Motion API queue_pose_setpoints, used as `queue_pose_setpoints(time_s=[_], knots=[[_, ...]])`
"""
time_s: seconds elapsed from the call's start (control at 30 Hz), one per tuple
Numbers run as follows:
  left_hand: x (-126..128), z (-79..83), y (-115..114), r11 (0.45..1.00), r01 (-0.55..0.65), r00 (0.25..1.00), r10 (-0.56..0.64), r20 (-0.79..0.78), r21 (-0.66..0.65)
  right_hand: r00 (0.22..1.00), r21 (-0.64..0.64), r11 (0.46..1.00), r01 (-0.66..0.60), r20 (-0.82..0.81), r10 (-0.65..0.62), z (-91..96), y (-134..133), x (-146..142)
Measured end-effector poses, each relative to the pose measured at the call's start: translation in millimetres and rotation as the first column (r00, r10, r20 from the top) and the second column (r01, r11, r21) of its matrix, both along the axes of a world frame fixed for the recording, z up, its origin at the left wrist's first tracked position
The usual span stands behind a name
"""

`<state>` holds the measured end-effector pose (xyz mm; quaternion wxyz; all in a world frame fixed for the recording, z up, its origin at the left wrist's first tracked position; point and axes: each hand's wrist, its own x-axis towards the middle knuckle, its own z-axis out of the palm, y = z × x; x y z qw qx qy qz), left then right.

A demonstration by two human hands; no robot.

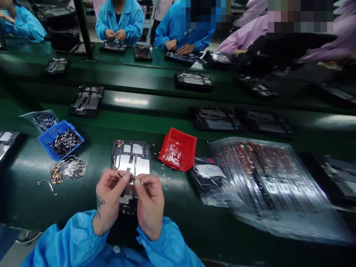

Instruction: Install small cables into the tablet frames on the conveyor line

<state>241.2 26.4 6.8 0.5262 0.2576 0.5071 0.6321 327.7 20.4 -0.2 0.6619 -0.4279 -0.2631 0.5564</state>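
A thin dark cable is pinched between my two hands, over an opened tablet with silver battery panels. My left hand is closed on the cable with thumb and index finger. Close beside it, my right hand also pinches the cable, near its other end; the fingertips hide that end. Left of the tablet is a pile of short cables with gold-coloured tips, and one loose cable lies apart from it. To the tablet's right stands a red bin of small white strips.
A blue bin of dark small parts stands at left, with a plastic bag behind it. Clear-wrapped parts cover the right side. More tablets sit along the line. Co-workers in blue and pink work across the bench.
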Motion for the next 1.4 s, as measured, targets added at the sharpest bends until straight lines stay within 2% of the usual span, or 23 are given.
queue_pose_setpoints(time_s=[0.17, 0.33, 0.5, 0.7, 1.13, 1.27, 1.4], knots=[[11, -5.8, -2, 0.995, -0.084, 0.996, 0.083, 0.034, 0.061, 0.992, -0.073, 0.994, 0.085, -0.084, -0.091, 1.7, 4, -10], [14, -6.5, 1, 0.986, -0.136, 0.990, 0.132, 0.046, 0.092, 0.985, -0.128, 0.986, 0.109, -0.120, -0.125, 3.4, 6, -10], [14, -9.7, 2, 0.981, -0.125, 0.992, 0.125, 0.008, 0.145, 0.986, -0.142, 0.985, 0.094, -0.121, -0.111, 4.2, 7, -11], [15, -9.8, 1, 0.966, -0.106, 0.985, 0.134, -0.108, 0.238, 0.990, -0.165, 0.983, 0.078, -0.101, -0.095, 6.0, 7, -10], [11, -14.8, 0, 0.937, -0.047, 0.960, 0.137, -0.243, 0.345, 0.981, -0.222, 0.975, 0.024, -0.184, -0.066, 9.2, 8, -10], [14, -12.0, 2, 0.935, -0.067, 0.969, 0.145, -0.203, 0.348, 0.982, -0.236, 0.971, 0.031, -0.175, -0.074, 10.0, 7, -11], [15, -7.5, 5, 0.962, -0.093, 0.973, 0.143, -0.183, 0.258, 0.985, -0.238, 0.971, 0.020, -0.162, -0.060, 8.8, 7, -15]])
